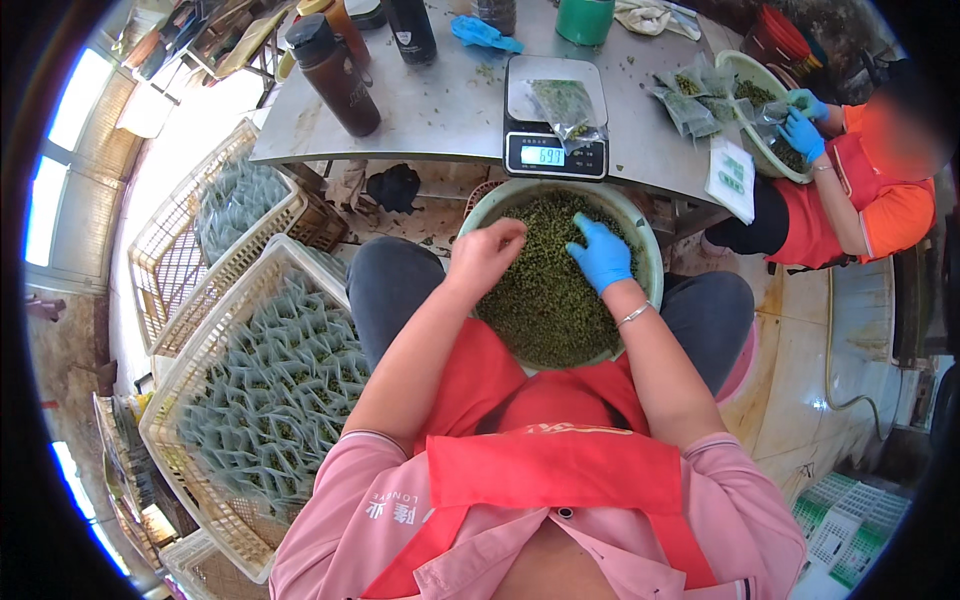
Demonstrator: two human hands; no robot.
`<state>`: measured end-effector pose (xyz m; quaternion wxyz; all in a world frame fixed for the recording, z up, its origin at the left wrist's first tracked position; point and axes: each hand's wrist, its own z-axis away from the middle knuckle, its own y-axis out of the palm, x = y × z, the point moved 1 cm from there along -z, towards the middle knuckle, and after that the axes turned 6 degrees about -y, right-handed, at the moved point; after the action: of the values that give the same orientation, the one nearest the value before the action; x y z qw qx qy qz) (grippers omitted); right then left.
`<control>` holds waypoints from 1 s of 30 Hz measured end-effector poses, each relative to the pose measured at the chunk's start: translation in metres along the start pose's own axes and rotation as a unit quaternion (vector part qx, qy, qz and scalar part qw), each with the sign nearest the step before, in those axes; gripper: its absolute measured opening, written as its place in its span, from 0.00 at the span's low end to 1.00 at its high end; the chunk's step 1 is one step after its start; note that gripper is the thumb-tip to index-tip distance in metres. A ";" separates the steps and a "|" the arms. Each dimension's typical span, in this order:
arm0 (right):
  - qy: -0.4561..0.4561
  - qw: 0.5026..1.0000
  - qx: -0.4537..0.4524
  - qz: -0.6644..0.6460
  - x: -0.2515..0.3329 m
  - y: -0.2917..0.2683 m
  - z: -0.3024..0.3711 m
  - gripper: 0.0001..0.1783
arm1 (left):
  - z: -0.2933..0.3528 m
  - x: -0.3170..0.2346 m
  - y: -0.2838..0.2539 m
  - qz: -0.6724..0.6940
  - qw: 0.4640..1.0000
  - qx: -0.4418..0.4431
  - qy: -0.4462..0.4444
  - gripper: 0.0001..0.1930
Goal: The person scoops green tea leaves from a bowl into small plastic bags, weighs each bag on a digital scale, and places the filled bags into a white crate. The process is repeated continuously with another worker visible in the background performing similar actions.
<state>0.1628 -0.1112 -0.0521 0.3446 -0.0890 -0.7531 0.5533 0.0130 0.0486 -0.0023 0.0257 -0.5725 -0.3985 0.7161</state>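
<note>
Between my knees stands a pale green tub holding a heap of small green peppercorn-like berries. My left hand is bare and hovers over the tub's left side, its fingers curled together; whatever they may hold is hidden. My right hand, in a blue glove, rests at the heap's right side with thumb and fingers apart. Just beyond the tub, a digital scale sits at the table's near edge. On it lies a clear bag with green berries inside.
Left are cream plastic crates packed with upright filled bags. Bottles and a blue glove lie across the metal table. At right, a co-worker's gloved hands work over another tub, beside filled bags and a white packet stack.
</note>
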 end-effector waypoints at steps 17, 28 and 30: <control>-0.009 0.956 0.025 -0.293 0.024 -0.048 0.002 0.12 | 0.011 -0.009 0.029 0.073 0.975 0.197 -0.069 0.13; 0.047 0.969 -0.170 -0.175 0.044 -0.066 -0.102 0.11 | 0.008 -0.004 0.018 0.010 0.998 0.057 0.014 0.13; 0.045 0.934 -0.201 -0.292 0.045 -0.069 -0.083 0.09 | 0.009 -0.005 0.016 0.014 0.998 0.057 0.006 0.13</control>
<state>0.1976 -0.0494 0.0416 0.4998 0.0424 -0.8249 0.2607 0.0141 0.0309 -0.0077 0.0504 -0.5799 -0.3485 0.7347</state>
